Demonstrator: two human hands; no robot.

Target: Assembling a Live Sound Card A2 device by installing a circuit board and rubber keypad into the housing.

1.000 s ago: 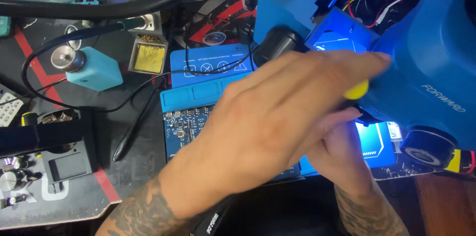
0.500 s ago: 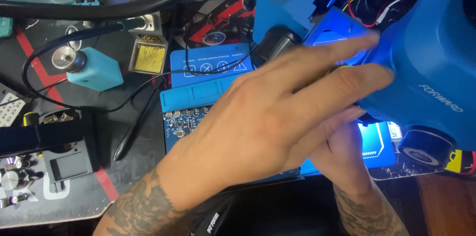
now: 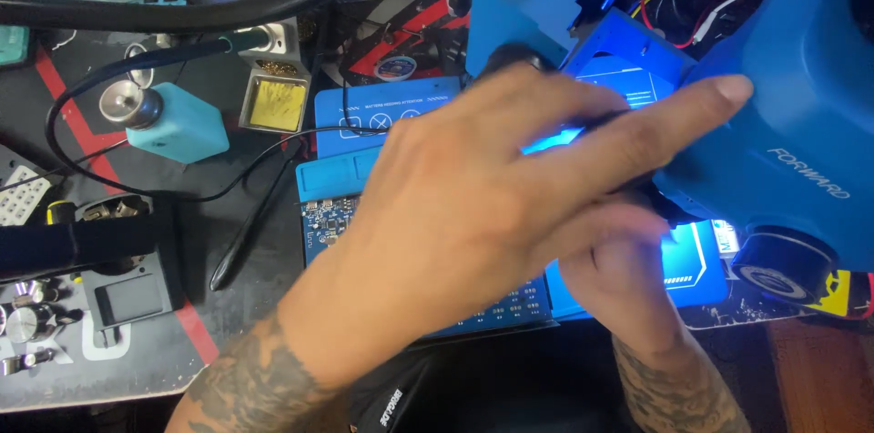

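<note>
Two hands [image 3: 473, 214] (circuit board [image 3: 328, 219] half-hidden)

We find the way to the lit blue mat [image 3: 692, 260] cramped: the blue microscope [image 3: 792, 114] hangs close over it on our right, and our left hand [image 3: 473, 214] lies across our right hand [image 3: 619, 278] beneath. Leftward, a black cable [image 3: 228, 173], a teal bottle [image 3: 173, 123] and a yellow sponge tray [image 3: 276, 101] crowd the dark bench [image 3: 209, 242], leaving only narrow gaps.
</note>
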